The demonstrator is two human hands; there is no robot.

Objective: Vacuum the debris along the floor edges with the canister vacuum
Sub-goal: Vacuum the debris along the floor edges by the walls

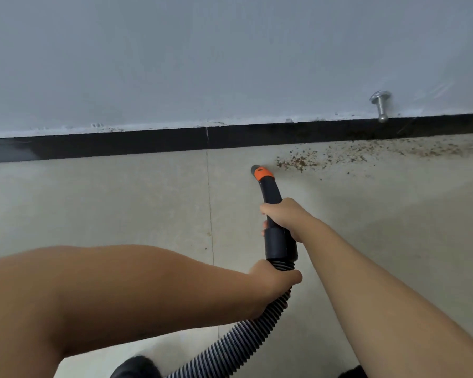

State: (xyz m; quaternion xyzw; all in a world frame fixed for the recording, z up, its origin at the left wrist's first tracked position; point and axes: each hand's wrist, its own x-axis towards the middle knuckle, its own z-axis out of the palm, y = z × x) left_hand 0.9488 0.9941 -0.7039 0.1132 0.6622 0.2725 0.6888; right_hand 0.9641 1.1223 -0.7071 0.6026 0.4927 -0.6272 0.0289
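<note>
Floor (120, 203) debris (298, 161) beyond nozzle (261, 173)

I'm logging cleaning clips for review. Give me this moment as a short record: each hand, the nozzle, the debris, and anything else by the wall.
right hand: grips the black curved vacuum handle
left hand: grips the ribbed hose just below the handle's cuff
nozzle: orange-collared nozzle tip points at the floor, just left of the debris
debris: brown crumbs strewn along the floor beside the black baseboard, rightward from the nozzle
left of nozzle: floor tiles show almost no crumbs
other: metal door stopper on the wall above the baseboard
</note>
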